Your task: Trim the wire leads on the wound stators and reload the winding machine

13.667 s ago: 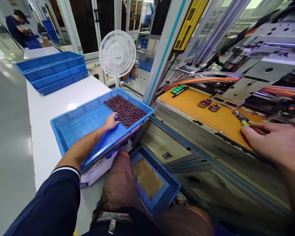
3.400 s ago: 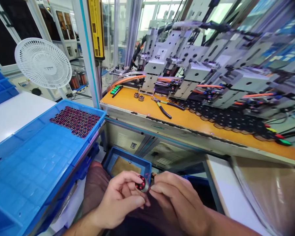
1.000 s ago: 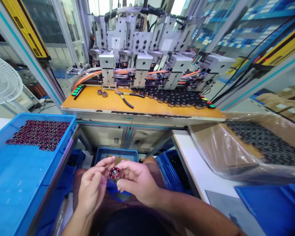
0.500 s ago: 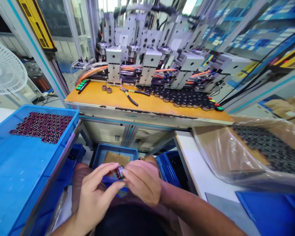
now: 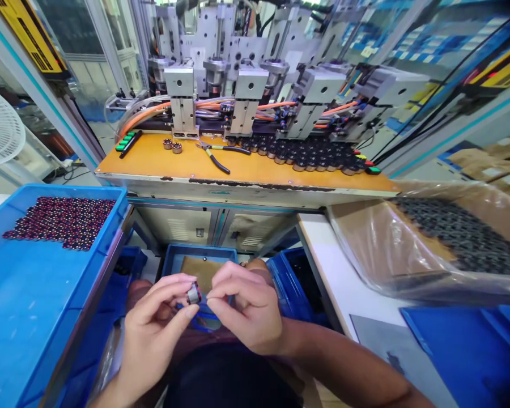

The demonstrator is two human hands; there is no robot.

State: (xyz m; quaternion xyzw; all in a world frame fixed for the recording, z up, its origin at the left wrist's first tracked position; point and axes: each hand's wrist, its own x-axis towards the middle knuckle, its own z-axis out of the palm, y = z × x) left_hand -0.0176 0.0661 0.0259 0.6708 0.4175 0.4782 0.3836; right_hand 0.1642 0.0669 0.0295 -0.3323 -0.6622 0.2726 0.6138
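Your left hand (image 5: 153, 326) pinches the part (image 5: 192, 294) by its sides, likely leaving the red end clear. Just beside it, your right hand's (image 5: 249, 309) fingertips nearly meet; whether they hold anything, I cannot tell.

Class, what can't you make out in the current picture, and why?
Head view:
Held part: left end, hidden by the left hand.
Right hand: whether it pinches anything; too small to tell.
White fan: left side, cut off by the picture's edge.
Brown cartons: any label print, too blurred.
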